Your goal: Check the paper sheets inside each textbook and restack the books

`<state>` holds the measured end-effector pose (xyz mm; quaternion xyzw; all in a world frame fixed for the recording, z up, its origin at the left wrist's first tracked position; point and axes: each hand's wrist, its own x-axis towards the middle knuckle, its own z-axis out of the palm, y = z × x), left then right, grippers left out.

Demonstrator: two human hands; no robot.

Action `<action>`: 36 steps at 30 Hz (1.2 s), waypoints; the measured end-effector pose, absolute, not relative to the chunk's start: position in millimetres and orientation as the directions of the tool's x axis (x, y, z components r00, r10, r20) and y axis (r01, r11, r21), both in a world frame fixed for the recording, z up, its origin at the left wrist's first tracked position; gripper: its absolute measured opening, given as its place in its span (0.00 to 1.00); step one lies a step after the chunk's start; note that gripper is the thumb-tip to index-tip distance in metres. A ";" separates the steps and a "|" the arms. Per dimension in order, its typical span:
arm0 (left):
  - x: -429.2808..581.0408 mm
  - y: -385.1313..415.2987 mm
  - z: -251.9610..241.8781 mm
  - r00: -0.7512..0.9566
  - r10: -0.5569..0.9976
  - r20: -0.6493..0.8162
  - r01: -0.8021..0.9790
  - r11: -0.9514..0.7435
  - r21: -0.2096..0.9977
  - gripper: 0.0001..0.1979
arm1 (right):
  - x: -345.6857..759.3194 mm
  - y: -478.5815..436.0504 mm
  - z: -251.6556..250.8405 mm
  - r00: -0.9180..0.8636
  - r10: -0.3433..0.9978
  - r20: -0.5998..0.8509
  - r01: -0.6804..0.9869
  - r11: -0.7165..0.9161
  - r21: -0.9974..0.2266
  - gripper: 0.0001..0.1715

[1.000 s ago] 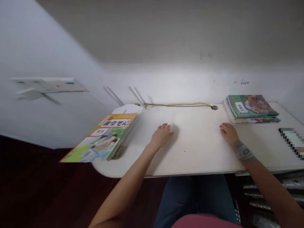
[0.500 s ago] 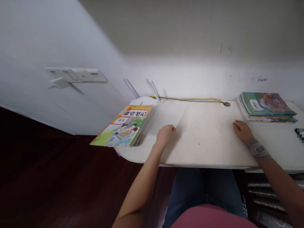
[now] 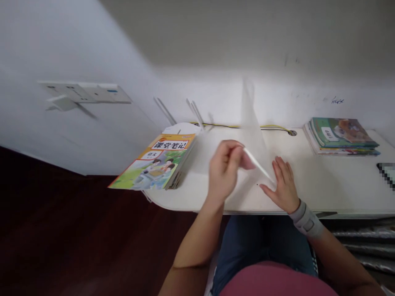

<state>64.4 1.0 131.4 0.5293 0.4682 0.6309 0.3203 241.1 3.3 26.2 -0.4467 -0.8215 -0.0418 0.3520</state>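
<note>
In my left hand [image 3: 224, 172], thumb and fingers pinch a translucent plastic sheet [image 3: 252, 119], which stands up from the desk and looks blurred. A bright folded edge of the sheet slants from those fingers down to my right hand [image 3: 283, 187]. That hand is open, its fingers spread and thumb out, low over the white desk [image 3: 182, 199] at the sheet's lower end. I cannot tell if it touches the sheet. A grey band [image 3: 307, 220] wraps the right wrist.
Left on the desk is a stack of workbooks [image 3: 154, 162] jutting past the edge, before a white device [image 3: 182, 128] with antennas. At right are a book stack [image 3: 344, 133] and a pixelated dark-edged object [image 3: 387, 174]. A yellow cable [image 3: 222, 126] runs along the wall below a socket panel [image 3: 89, 93].
My left hand has risen from the desk, lifting the plastic sheet upright. My right hand has come left from near the right book stack, and its fingers have spread. The view has shifted slightly.
</note>
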 end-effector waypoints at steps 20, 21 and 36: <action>8.4 -21.5 11.1 -0.397 0.909 -0.130 0.872 0.418 0.257 0.21 | 392.4 26.9 -34.7 -0.532 0.833 0.152 0.846 0.528 0.071 0.30; 7.7 -19.9 12.4 -0.373 0.920 -0.120 0.884 0.392 0.255 0.21 | 401.3 34.8 -34.6 -0.540 0.832 0.125 0.841 0.537 0.061 0.30; -117.0 24.9 29.5 -0.483 0.865 0.139 0.857 0.499 -0.131 0.26 | 303.9 10.2 -27.8 -0.736 0.646 0.204 0.648 0.759 -0.068 0.32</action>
